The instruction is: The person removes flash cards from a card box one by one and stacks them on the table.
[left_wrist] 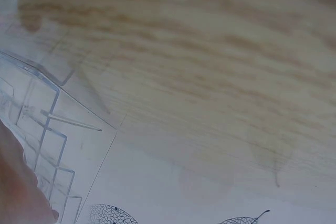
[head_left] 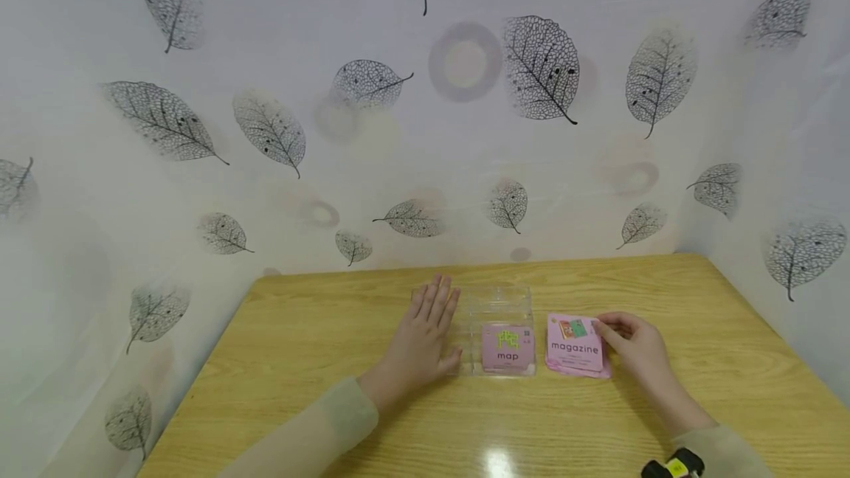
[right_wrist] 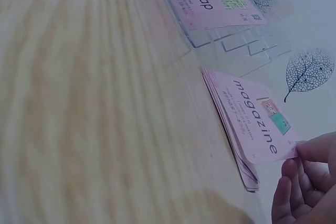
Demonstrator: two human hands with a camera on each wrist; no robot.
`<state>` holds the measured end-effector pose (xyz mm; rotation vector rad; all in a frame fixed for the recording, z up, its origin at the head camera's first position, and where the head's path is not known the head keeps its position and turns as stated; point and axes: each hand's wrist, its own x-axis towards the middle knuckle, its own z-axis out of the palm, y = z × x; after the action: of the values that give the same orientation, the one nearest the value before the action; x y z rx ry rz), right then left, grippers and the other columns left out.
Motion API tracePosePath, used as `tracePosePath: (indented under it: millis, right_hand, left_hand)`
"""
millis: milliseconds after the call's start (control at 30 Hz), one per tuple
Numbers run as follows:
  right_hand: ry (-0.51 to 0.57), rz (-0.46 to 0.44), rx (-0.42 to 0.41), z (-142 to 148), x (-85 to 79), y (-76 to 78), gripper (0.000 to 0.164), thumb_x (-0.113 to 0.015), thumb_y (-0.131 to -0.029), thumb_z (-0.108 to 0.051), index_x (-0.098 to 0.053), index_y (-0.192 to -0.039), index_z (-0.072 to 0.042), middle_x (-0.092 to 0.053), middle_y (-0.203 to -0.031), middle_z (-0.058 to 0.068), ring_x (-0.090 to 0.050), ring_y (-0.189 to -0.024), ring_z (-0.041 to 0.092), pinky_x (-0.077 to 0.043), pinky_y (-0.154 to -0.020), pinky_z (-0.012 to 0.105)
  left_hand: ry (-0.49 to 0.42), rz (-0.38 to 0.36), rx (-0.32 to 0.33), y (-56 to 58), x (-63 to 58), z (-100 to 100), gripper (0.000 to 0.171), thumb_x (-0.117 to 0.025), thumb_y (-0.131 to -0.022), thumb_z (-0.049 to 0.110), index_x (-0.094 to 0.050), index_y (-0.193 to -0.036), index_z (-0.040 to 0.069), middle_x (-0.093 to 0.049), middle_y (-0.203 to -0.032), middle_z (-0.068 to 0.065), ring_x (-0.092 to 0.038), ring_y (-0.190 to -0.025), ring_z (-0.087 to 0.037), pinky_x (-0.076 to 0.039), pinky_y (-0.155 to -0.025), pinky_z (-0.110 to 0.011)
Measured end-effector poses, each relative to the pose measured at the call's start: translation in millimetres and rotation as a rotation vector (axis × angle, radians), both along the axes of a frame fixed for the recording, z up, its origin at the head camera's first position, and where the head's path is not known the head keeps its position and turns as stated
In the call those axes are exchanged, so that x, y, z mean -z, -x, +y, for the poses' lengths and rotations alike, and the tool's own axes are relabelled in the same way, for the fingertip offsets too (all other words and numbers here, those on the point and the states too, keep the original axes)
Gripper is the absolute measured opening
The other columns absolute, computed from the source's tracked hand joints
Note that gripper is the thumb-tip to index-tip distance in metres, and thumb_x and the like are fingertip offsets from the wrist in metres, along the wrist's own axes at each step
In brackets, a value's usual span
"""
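Pinching a square pink "magazine" card (head_left: 575, 347), lower right of the frame, in the right grip (head_left: 635, 349); spreading a straight-fingered left grip (head_left: 421, 334) over a clear plastic rack (head_left: 499, 305), lower centre; showing one pink "map" card (head_left: 508, 356) racked, apparently leaving the pink card stack (right_wrist: 251, 177) still to place.

A wood-grain table (head_left: 279, 367) meets a pale backdrop (head_left: 425, 150) printed with dark skeleton leaves (head_left: 543, 71) and faint rings (head_left: 437, 63).

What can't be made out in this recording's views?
Lower cards: faces hidden under the magazine card, head view.
Map card: fine print too small, head view; blurred, right wrist view.
Tray: left part covered by the left hand, head view.
Most of that hand: cut off by the edge, left wrist view.
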<state>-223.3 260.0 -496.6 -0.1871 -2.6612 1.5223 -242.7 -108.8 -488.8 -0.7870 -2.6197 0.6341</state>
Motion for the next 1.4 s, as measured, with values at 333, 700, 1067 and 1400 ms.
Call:
tracePosePath:
  millis: [333, 700, 1067, 1400]
  right_hand:
    - [-0.011, -0.014, -0.009, 3.5, 3.0, 3.4, 0.032, -0.065, -0.106, -0.014, -0.066, -0.125, 0.011, -0.075, -0.107, 0.015, -0.059, -0.08, -0.003, -0.052, -0.066, 0.017]
    - [-0.07, 0.016, -0.012, 6.5, 4.9, 5.3, 0.031, -0.069, -0.103, -0.013, -0.069, -0.122, 0.011, -0.076, -0.105, 0.017, -0.057, -0.077, -0.006, -0.05, -0.067, 0.015]
    - [-0.115, 0.031, -0.014, 10.0, 5.4, 8.3, 0.03, -0.07, -0.102, -0.015, -0.072, -0.12, 0.009, -0.077, -0.105, 0.017, -0.055, -0.077, -0.008, -0.051, -0.067, 0.013]
    - [-0.114, 0.056, -0.002, 9.4, 5.0, 9.6, 0.03, -0.071, -0.101, -0.015, -0.073, -0.119, 0.009, -0.076, -0.102, 0.015, -0.054, -0.076, -0.011, -0.05, -0.066, 0.012]
  left_hand:
    - [-0.012, 0.003, 0.003, 1.0, 0.8, -0.3, 0.097, -0.038, -0.103, 0.068, -0.012, -0.17, 0.003, -0.006, -0.178, -0.023, -0.01, -0.167, -0.038, -0.017, -0.137, -0.046]
    - [-0.01, -0.022, -0.002, 0.1, -1.3, 0.2, 0.097, -0.038, -0.103, 0.066, -0.011, -0.17, 0.002, -0.005, -0.178, -0.022, -0.008, -0.167, -0.038, -0.016, -0.137, -0.046]
    - [-0.014, -0.036, -0.004, 0.8, -1.1, 0.6, 0.097, -0.04, -0.103, 0.066, -0.01, -0.17, 0.002, -0.007, -0.178, -0.023, -0.007, -0.167, -0.038, -0.015, -0.137, -0.046]
    - [-0.019, -0.045, -0.005, 1.2, -1.0, 0.5, 0.098, -0.04, -0.103, 0.066, -0.009, -0.17, 0.002, -0.002, -0.178, -0.023, -0.006, -0.167, -0.038, -0.013, -0.138, -0.047]
